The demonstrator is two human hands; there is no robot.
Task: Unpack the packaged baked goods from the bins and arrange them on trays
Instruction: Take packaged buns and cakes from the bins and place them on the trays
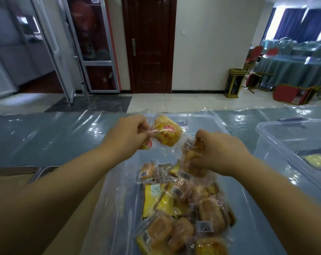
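Over the clear bin, the left hand keeps a pinching grip on the wrapper edge of a yellow bun pack, and the right hand clutches a brown pack; both packs look light, soft and slippery.

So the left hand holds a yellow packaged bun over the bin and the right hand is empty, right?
No: the head view shows the right hand gripping a brown packaged pastry. The left hand holds the yellow bun over the bin.
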